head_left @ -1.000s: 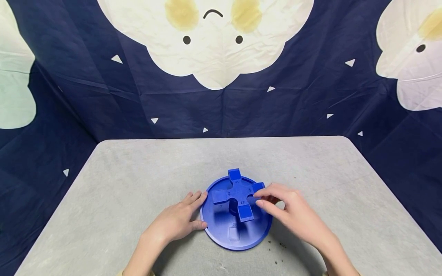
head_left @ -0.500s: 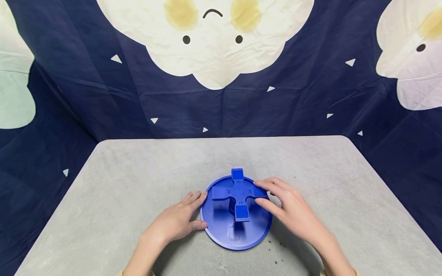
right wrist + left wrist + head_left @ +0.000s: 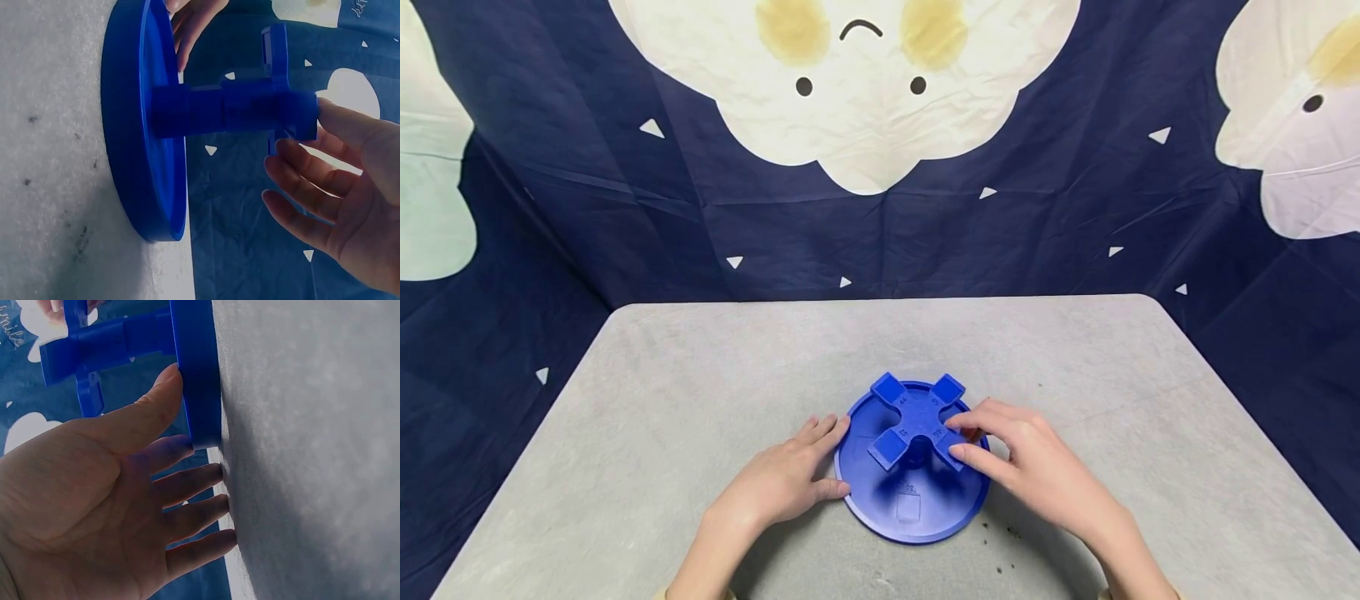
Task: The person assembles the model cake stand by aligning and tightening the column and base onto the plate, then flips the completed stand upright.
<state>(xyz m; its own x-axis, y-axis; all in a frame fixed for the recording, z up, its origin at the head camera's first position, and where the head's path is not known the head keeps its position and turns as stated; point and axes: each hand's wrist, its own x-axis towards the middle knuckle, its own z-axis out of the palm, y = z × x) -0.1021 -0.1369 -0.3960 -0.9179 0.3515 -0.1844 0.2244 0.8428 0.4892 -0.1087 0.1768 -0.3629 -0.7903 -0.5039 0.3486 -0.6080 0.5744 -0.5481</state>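
A round blue base [image 3: 880, 521] with a raised rim lies flat on the table. From its middle rises a thick blue post [image 3: 203, 111], topped by a blue cross-shaped turntable head [image 3: 919, 415] with four square-ended arms and small numbers. In the head view the arms stand diagonally. My right hand [image 3: 1037, 454] pinches the lower-right arm between thumb and index finger; its other fingers curl below the arm in the right wrist view. My left hand [image 3: 778, 482] rests at the base's left edge, thumb [image 3: 164, 394] against the rim and the other fingers straight, reaching down to the tabletop.
The grey table [image 3: 700, 375] has a rounded far edge. A dark blue cloth [image 3: 760, 225] with white clouds and triangles hangs behind it and at both sides. Small dark specks [image 3: 1013, 532] dot the tabletop right of the base.
The cross head has turned clockwise as seen from above, from nearly upright to diagonal. My right hand's fingers have shifted with it and regripped an arm. Base and left hand have stayed put.
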